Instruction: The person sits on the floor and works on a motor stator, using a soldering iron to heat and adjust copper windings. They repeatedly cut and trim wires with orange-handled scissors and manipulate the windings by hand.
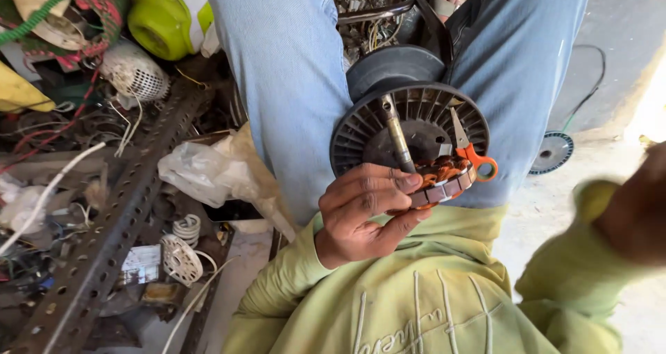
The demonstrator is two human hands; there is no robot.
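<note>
Left hand (364, 212) fingers clamped on copper-wound stator (444, 182), held over lap at lower rim of black spool (409, 128). Stator looks heavy, rigid; windings fragile, grip by steel laminations. Orange-handled scissors (472, 153) and metal rod (397, 135) rest on spool. Right hand (635, 208) blurred, fingers unclear. No containers seen.

Cluttered floor (596, 187); perforated angle bar (118, 222)

Left hand (364, 212) clenched, right hand (635, 208) blurred.
</note>
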